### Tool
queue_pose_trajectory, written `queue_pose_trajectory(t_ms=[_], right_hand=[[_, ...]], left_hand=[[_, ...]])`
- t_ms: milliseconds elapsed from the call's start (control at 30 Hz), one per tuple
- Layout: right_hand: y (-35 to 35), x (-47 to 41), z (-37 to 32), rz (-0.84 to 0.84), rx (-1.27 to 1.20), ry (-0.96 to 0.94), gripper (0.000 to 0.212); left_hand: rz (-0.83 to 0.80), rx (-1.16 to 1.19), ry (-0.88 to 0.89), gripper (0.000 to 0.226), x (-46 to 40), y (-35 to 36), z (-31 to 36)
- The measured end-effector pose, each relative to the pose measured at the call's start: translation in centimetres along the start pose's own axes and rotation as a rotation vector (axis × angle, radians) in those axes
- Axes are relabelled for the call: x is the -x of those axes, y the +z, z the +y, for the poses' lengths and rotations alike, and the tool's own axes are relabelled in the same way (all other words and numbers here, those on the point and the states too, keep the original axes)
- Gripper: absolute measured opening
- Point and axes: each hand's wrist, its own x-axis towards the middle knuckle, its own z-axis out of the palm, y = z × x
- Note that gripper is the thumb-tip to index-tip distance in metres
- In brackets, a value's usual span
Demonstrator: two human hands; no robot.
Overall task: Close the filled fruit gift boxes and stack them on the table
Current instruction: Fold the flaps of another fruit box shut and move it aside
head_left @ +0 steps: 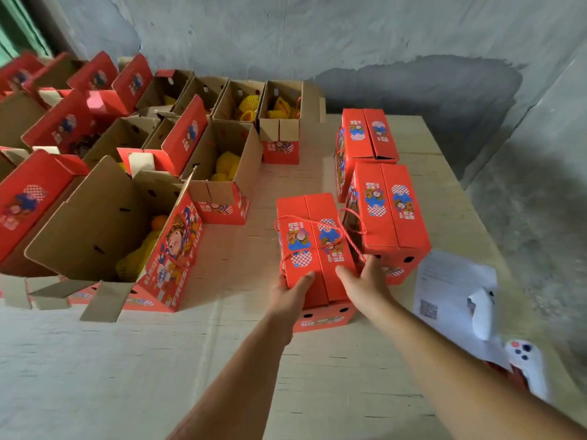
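Observation:
A closed red gift box [313, 239] with a red rope handle across its lid sits on the pale table [222, 344], right in front of me. My left hand [292, 292] grips its near left corner, thumb on the lid. My right hand [362, 281] holds the near right corner, thumb on top and fingers down the side. Just to the right, touching or nearly touching it, is a second closed box [392, 214], and a third closed box [368, 136] sits behind that. Open filled boxes [219, 166] with yellow-netted fruit stand to the left.
Several open boxes [104, 223] with raised flaps fill the table's left half in rows. Printed paper sheets [444, 290] and a white controller-like object [525, 360] lie at the right edge. A grey concrete wall [349, 36] runs behind the table.

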Motion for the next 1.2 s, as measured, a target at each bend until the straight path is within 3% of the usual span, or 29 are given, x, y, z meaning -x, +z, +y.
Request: queue_pose_trajectory(t_ms=[67, 133, 300, 400, 633, 767, 867, 1000, 1200], right_hand=[[0.6, 0.6, 1.4, -0.142, -0.174, 0.131, 0.038], [0.6, 0.8, 1.6, -0.197, -0.241, 0.075, 0.024], [-0.6, 1.2, -0.8, -0.221, -0.191, -0.166, 0.03], [-2.1, 2.4, -3.7, -0.252, -0.203, -0.26, 0.032], [-10.6, 2.9, -11.9, -0.002, -0.396, -0.517, 0.033], [-16.1, -0.3, -13.8, 0.089, -0.404, -0.555, 0.032], [-17.4, -3.3, -11.3, 0.146, -0.43, -0.483, 0.023], [-17.2, -6.2, -6.8, 0.264, -0.442, -0.366, 0.034], [-17.4, -7.8, -5.6, 0.329, -0.379, -0.335, 0.048]], left_hand=[[-0.027, 0.062, 0.04, 0.046, -0.2, 0.0, -0.3], [-0.073, 0.102, 0.043, 0.044, -0.2, -0.3, -0.3], [-0.192, 0.02, 0.092, 0.062, 1.0, -3.3, 2.3], [-0.228, -0.018, 0.252, 0.054, 2.6, -3.7, 4.9], [-0.362, 0.007, 0.558, 0.059, 3.6, 2.8, 16.6], [-0.444, 0.004, 0.522, 0.057, 1.2, 8.8, 19.8], [-0.446, 0.004, 0.448, 0.052, -0.8, 13.0, 19.2], [-0.489, -0.049, 0.363, 0.046, -2.4, 16.7, 16.3], [-0.402, -0.002, 0.398, 0.043, -2.7, 18.2, 15.6]])
